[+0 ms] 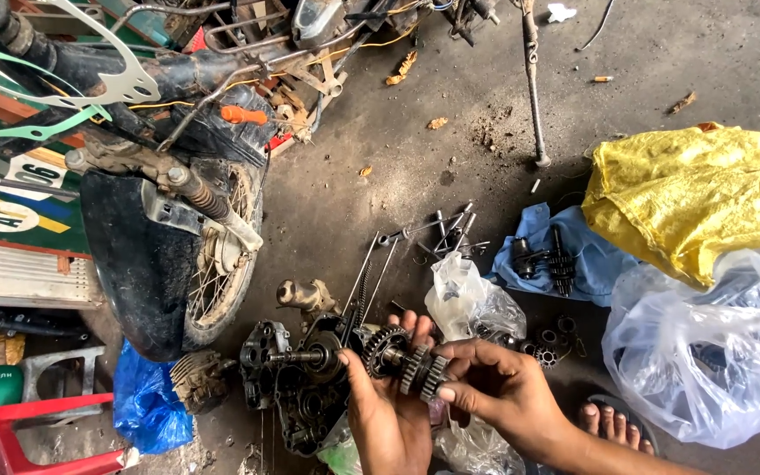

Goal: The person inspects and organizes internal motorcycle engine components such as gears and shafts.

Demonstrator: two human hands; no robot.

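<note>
Your left hand (387, 413) cradles and your right hand (496, 387) pinches the gear-cluster shaft (402, 359) above the open crankcase (303, 387); tilted, a loose gear could slide off onto the gritty concrete floor (450, 141).

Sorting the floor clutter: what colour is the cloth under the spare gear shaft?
Blue; the cloth shows best in the head view, under the dark gear shaft.

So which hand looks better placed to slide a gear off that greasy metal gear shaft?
Probably the right hand: its fingertips pinch the outer cogs of the greasy metal gear shaft, while the left hand cradles it from below.
</note>
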